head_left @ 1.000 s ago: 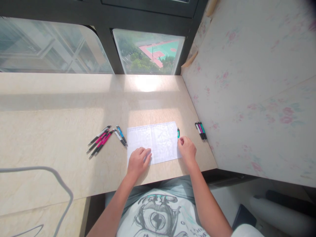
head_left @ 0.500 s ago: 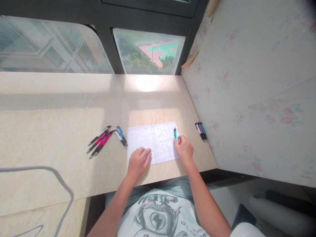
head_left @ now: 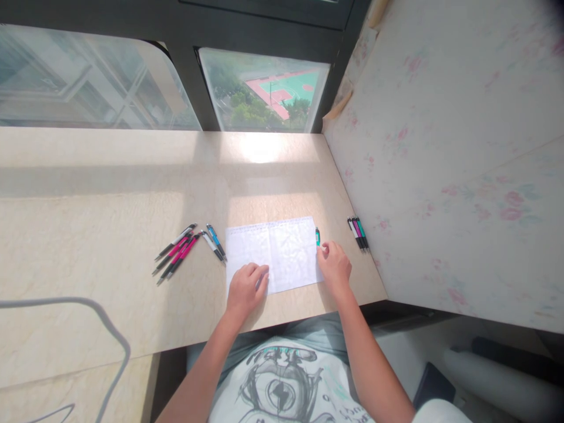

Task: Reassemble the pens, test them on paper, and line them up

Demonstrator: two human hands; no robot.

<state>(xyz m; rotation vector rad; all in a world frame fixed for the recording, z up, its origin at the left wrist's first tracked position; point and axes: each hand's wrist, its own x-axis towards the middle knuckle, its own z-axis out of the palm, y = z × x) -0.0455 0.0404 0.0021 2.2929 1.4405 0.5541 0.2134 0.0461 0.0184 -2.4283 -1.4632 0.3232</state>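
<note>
A sheet of white paper (head_left: 286, 249) lies on the pale desktop in front of me. My left hand (head_left: 247, 285) rests on its lower left part, fingers loosely bent and apart, with nothing in them. At the paper's right edge my right hand (head_left: 333, 264) is closed on a green pen (head_left: 318, 237). Only the upper end of that pen shows; the fingers hide the rest. Left of the paper lie a blue pen (head_left: 215, 241) and a white-and-black pen (head_left: 212, 246). Farther left, several pink and silver pens (head_left: 180, 255) lie in a loose bunch.
By the wall on the right, several pens (head_left: 358, 234) lie side by side. A grey cable (head_left: 101, 317) curves over the desk at lower left. The floral wall (head_left: 432, 176) bounds the desk on the right, the window frame (head_left: 264, 29) at the back.
My right hand has moved slightly to the right with the green pen, from over the paper to its right edge. My left hand has stayed in place.
</note>
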